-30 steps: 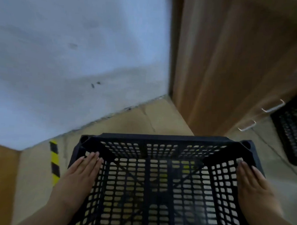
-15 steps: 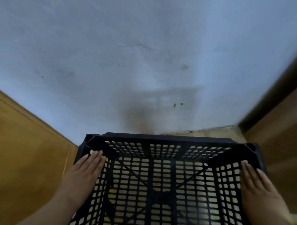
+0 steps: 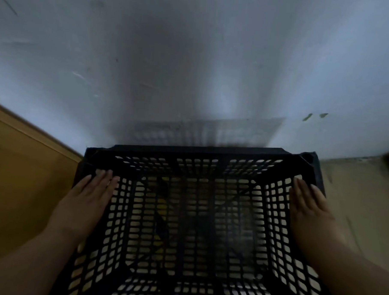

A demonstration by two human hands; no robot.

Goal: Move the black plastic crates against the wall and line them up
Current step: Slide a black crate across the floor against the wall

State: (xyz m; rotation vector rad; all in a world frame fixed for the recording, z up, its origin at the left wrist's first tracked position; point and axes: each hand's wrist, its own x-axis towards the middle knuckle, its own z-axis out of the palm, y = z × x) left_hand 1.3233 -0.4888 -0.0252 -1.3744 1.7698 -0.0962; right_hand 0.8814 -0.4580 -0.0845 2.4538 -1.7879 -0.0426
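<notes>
Head view has the black plastic crate (image 3: 200, 151) much closer to the wall (image 3: 193, 58) than a second ago. Back then a broad stretch of floor lay between its far rim and the wall's foot, and a wooden cabinet stood to the right of the wall. Half a second ago only a thin strip of floor showed. Now the far rim sits right at the wall's foot and the crate's mesh shadow (image 3: 212, 132) falls sharply on the wall just above it. No floor shows between rim and wall, though whether the two touch cannot be told.

The left hand (image 3: 91, 200) and the right hand (image 3: 306, 208) keep the same hold throughout: each lies flat on a side wall of the crate, fingers straight and together, pointing toward the wall, pressing the crate between them. Nothing is curled round the rim as far as can be seen; the thumbs are mostly hidden.

A wooden panel (image 3: 20, 173) meets the wall at the left, beside the crate's left corner. Bare floor (image 3: 354, 199) runs along the wall to the right.

The carry looks nearly over for this crate. What seems left is to set it square to the wall and let go. Whether it already rests on the floor cannot be judged.
</notes>
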